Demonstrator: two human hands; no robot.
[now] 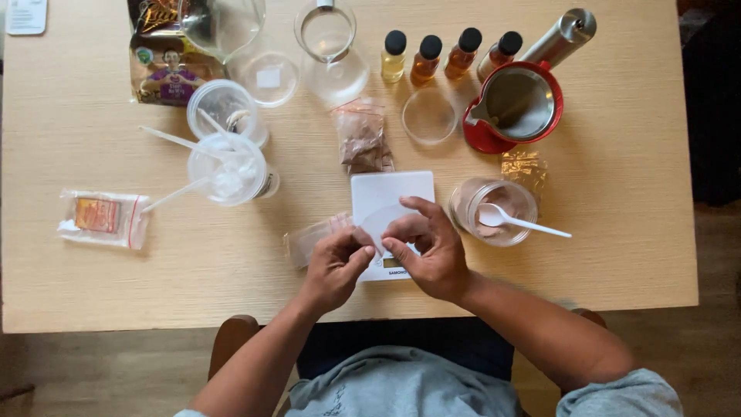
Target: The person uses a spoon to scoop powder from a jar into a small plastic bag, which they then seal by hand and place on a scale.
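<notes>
Both hands meet over a white kitchen scale point(378, 193) near the table's front edge. My left hand point(336, 266) and my right hand point(428, 247) pinch a small clear plastic zip bag point(320, 235), its flap raised between the fingertips above the scale. The bag stretches to the left of the scale. Just right of my right hand stands a clear cup of pinkish-brown powder point(494, 208) with a white plastic spoon point(521, 222) resting in it.
Wooden table point(617, 232) holds clear cups with white spoons point(228, 166), a bag of brown powder point(363, 139), several small amber bottles point(428, 58), a red-rimmed steel pot point(517, 108), a glass flask point(328, 46), petri dishes point(428, 116), a snack packet point(166, 66) and a small packet point(100, 218).
</notes>
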